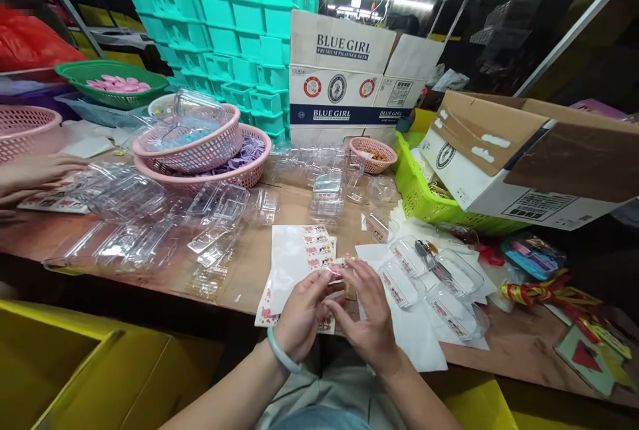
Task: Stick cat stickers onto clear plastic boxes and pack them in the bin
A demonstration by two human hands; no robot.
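My left hand (pixel 307 307), with a pale bangle at the wrist, is closed with thumb and fingertips on a small clear plastic box (pixel 335 270), mostly hidden by the fingers. On the box's other side, my right hand (pixel 367 313) curves its fingers and thumb around it. Under and behind the hands lie sticker sheets (pixel 319 250) with red print and small cartoon figures, partly covered by white backing paper (pixel 287 263). To the right, several clear boxes with stickers (pixel 397 283) rest on white paper (pixel 424 350).
Empty clear boxes (pixel 127 247) crowd the table's left. Behind them stand pink baskets (pixel 200 180), teal crates (pixel 214 24) and a beer carton (pixel 344 84). A green basket (pixel 414 197) holds an open carton (pixel 524 157). Another person's hand (pixel 40 174) is at far left.
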